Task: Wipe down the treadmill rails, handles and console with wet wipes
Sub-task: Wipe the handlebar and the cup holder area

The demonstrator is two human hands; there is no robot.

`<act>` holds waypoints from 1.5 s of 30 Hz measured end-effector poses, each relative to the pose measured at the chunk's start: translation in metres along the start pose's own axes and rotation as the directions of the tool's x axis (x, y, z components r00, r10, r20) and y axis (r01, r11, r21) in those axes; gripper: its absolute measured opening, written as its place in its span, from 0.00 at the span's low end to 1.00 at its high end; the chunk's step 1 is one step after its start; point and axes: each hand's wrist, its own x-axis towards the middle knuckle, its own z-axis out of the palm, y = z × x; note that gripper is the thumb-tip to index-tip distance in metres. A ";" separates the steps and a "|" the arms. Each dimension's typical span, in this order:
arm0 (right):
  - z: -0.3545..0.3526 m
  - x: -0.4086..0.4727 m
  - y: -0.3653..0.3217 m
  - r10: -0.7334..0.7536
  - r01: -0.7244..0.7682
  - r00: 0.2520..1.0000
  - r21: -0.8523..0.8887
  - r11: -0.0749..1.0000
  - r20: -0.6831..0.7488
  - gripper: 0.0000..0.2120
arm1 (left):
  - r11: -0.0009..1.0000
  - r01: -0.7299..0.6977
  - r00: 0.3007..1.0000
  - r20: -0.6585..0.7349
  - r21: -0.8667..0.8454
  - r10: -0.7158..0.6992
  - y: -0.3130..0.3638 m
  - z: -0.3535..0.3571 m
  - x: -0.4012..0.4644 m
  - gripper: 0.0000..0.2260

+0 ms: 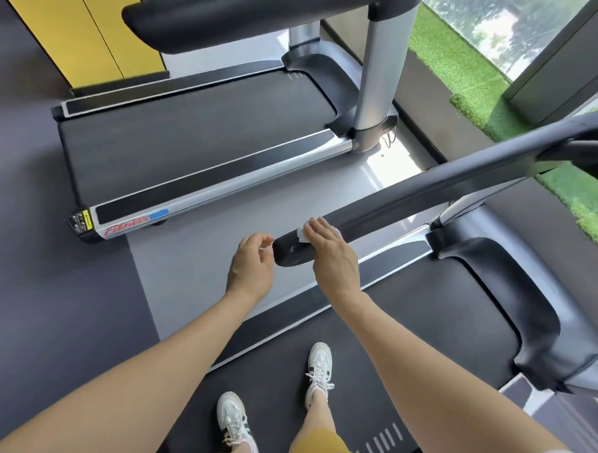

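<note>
I stand on a treadmill belt (406,337) and look down at its left black handrail (429,191), which runs from the centre up to the right. My right hand (327,251) lies flat over the rail's near end and presses a white wet wipe (302,231) against it with straight fingers. My left hand (251,265) hovers just left of the rail's tip, its fingers loosely curled. A small white bit shows by its fingertips, and I cannot tell if it holds anything. The console is out of view.
A second treadmill (191,146) stands to the left across a light grey floor strip (200,256), with its own black handrail (231,21) and silver upright (383,69). Yellow lockers (83,25) are at the top left. Green turf (468,72) runs along the window.
</note>
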 end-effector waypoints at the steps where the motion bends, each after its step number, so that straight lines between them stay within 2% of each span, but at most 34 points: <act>1: 0.007 -0.005 -0.010 -0.010 0.010 1.000 0.010 1.000 -0.006 0.27 | 1.000 -0.005 1.000 0.008 0.000 0.005 -0.002 -0.004 -0.001 0.12; 4: 0.022 -0.019 -0.036 -0.013 0.012 1.000 0.050 0.999 0.004 0.26 | 1.000 -0.007 0.999 0.035 0.000 0.007 -0.012 -0.016 -0.004 0.12; 8: 0.029 -0.045 -0.055 -0.089 0.065 0.979 0.136 0.989 0.183 0.26 | 0.999 0.036 0.998 0.057 -0.013 -0.035 -0.023 -0.028 -0.008 0.12; 9: 0.026 -0.051 -0.055 -0.087 0.060 0.981 0.153 0.986 0.175 0.27 | 0.999 0.048 0.997 0.055 -0.019 -0.047 -0.024 -0.030 -0.008 0.12; 11: 0.017 -0.049 -0.049 -0.002 -0.002 1.000 0.150 0.989 0.029 0.26 | 0.999 0.051 0.998 0.042 -0.014 -0.051 -0.027 -0.031 -0.005 0.12; 13: 0.007 -0.036 -0.038 0.090 -0.072 0.984 0.119 0.990 -0.156 0.24 | 0.998 0.063 0.997 0.038 -0.018 -0.062 -0.025 -0.030 -0.002 0.12; 16: 0.006 -0.019 -0.030 0.110 -0.097 0.968 0.066 0.993 -0.226 0.19 | 0.995 0.092 0.995 0.039 -0.030 -0.091 -0.020 -0.024 0.000 0.12; 19: 0.018 -0.027 -0.042 0.024 -0.014 0.990 0.071 0.997 -0.138 0.12 | 0.996 0.090 0.995 0.038 -0.023 -0.089 -0.017 -0.021 -0.001 0.11; 22: 0.015 -0.030 -0.046 -0.042 0.036 0.999 0.206 0.978 0.020 0.16 | 0.995 0.101 0.994 0.032 -0.013 -0.100 -0.010 -0.022 0.001 0.12; 23: 0.009 -0.026 -0.042 -0.008 -0.003 0.999 0.274 0.962 0.036 0.16 | 0.996 0.093 0.995 0.022 -0.005 -0.093 -0.005 -0.021 0.004 0.12; 25: -0.007 -0.011 -0.028 0.119 -0.102 0.993 0.361 0.927 -0.024 0.17 | 0.999 0.050 0.999 -0.003 0.019 -0.050 0.009 -0.016 0.011 0.11; 28: -0.043 0.020 0.006 0.315 -0.246 0.941 0.390 0.887 -0.122 0.16 | 0.999 -0.031 0.999 0.015 0.044 0.030 0.038 0.004 0.021 0.11; 32: -0.086 0.056 0.073 0.464 -0.361 0.862 0.394 0.845 -0.205 0.13 | 0.989 -0.134 0.989 0.065 0.068 0.130 0.078 0.037 0.029 0.10; 36: -0.111 0.081 0.123 0.510 -0.407 0.815 0.356 0.841 -0.274 0.13 | 0.980 -0.175 0.982 0.090 0.092 0.167 0.096 0.057 0.038 0.10; 39: -0.114 0.094 0.141 0.538 -0.466 0.804 0.291 0.835 -0.255 0.15 | 0.978 -0.174 0.983 0.080 0.118 0.166 0.096 0.060 0.042 0.10; 42: -0.107 0.097 0.142 0.547 -0.510 0.819 0.216 0.833 -0.176 0.17 | 0.976 -0.156 0.987 0.060 0.151 0.149 0.087 0.055 0.043 0.11; 45: -0.099 0.090 0.125 0.482 -0.462 0.868 0.161 0.872 -0.117 0.18 | 0.975 -0.141 0.990 0.040 0.171 0.136 0.073 0.046 0.043 0.11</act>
